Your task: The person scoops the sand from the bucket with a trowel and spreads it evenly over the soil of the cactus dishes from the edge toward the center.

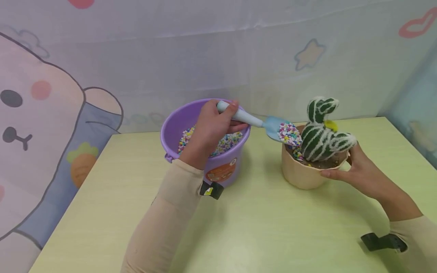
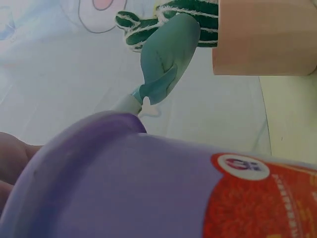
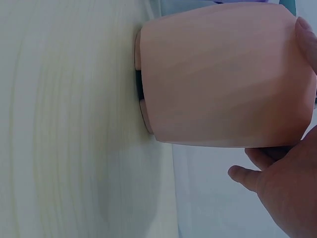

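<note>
My left hand (image 1: 216, 127) grips the pale handle of a light blue toy shovel (image 1: 247, 118) above the purple bucket. Colourful pebbles (image 1: 289, 134) are heaped on its blade, which reaches over the left rim of a peach flowerpot (image 1: 300, 175). In the left wrist view the back of the blade (image 2: 171, 54) shows. My right hand (image 1: 362, 172) holds the pot at its right side, thumb at the front of the rim. A green and white cactus (image 1: 319, 140) with a yellow flower leans in the brown soil. Some pebbles lie on the soil below the blade.
The purple bucket (image 1: 164, 132), part-filled with the same pebbles (image 1: 227, 144), stands left of the pot on the pale wooden table (image 1: 259, 227). Its handle joint sticks out at the left. A printed cloth (image 1: 205, 57) hangs behind the table.
</note>
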`<act>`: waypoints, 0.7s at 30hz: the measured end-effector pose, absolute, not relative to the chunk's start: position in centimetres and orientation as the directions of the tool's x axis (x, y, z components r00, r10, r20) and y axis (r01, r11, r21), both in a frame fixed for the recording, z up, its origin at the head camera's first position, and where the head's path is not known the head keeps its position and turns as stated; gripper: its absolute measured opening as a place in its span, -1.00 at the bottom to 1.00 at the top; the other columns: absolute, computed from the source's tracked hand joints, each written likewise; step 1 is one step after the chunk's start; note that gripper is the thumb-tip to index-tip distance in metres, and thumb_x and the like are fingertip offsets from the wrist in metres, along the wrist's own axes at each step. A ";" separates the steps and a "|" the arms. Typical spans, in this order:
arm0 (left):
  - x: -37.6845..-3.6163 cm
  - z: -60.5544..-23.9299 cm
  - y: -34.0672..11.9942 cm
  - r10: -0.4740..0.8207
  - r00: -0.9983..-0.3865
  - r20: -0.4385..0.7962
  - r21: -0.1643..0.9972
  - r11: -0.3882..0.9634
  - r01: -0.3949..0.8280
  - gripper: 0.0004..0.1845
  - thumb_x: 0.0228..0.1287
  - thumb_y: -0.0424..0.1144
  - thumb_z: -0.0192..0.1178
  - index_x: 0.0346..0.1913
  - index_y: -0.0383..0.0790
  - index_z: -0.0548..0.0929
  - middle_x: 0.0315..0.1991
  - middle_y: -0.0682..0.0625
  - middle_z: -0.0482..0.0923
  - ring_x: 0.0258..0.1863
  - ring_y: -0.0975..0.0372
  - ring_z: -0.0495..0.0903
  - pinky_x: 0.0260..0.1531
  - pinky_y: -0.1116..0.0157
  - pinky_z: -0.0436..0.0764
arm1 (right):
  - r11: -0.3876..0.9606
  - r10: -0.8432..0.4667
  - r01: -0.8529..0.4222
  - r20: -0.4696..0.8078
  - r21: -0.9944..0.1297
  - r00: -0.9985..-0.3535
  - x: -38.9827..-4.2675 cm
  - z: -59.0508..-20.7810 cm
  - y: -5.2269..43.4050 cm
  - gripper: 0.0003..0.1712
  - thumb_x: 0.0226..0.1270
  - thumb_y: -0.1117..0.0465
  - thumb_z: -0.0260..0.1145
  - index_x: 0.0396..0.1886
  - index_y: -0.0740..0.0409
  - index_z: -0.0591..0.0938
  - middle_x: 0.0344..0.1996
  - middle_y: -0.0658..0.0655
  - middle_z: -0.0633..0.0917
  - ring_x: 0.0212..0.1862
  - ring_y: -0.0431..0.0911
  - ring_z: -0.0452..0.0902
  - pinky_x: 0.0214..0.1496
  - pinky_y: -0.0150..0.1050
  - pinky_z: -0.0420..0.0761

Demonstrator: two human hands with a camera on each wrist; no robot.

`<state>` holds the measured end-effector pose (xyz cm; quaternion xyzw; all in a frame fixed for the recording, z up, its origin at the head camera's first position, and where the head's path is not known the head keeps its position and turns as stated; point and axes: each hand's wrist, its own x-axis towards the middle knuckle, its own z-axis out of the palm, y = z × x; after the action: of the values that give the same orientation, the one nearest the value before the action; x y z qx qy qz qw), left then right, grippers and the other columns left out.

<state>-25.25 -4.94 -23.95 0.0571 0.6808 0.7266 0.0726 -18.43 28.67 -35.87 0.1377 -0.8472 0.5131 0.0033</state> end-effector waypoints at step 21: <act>-24.8 -24.0 -4.8 0.133 -0.990 0.045 0.999 0.024 0.048 -0.69 0.46 -0.24 0.14 0.03 -0.38 0.33 -0.12 -0.25 0.57 -0.26 0.06 0.74 -0.25 0.30 0.74 | 0.433 -0.234 -0.242 0.151 -0.868 -0.960 -18.7 -35.6 28.1 0.12 0.16 0.38 0.48 0.49 -0.18 -0.03 0.42 0.12 0.05 0.49 0.12 -0.19 0.37 0.47 -0.13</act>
<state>-24.81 -4.75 -24.05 0.0635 0.7150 0.6956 0.0305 -18.65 28.10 -35.59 0.1405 -0.8464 0.5136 0.0037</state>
